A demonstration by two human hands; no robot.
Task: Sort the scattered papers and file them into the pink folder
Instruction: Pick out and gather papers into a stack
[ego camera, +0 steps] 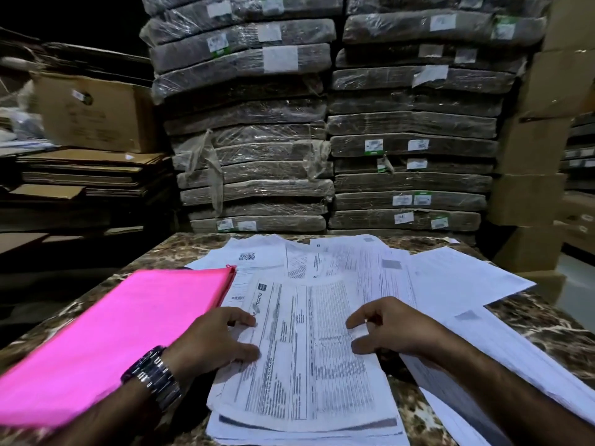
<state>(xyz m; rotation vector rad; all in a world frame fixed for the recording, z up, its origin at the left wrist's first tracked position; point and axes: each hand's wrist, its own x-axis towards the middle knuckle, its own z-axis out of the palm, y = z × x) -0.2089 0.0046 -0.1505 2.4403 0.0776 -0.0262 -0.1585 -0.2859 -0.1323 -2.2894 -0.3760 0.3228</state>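
A closed pink folder [122,333] lies flat on the left half of the marble table [547,326]. Several printed white papers [322,358] are spread across the middle and right of the table, overlapping one another. My left hand [215,342], with a metal watch on its wrist, rests on the left edge of the top printed sheet, thumb and fingertips touching the paper. My right hand [389,329] hovers over the right side of the same sheet with fingers loosely curled, holding nothing that I can see.
Behind the table rise two tall stacks of plastic-wrapped bundles [322,130]. Flattened cardboard [90,175] and a brown box [93,114] sit at the left. More cardboard boxes [544,156] stand at the right. A loose sheet [457,278] reaches toward the table's right edge.
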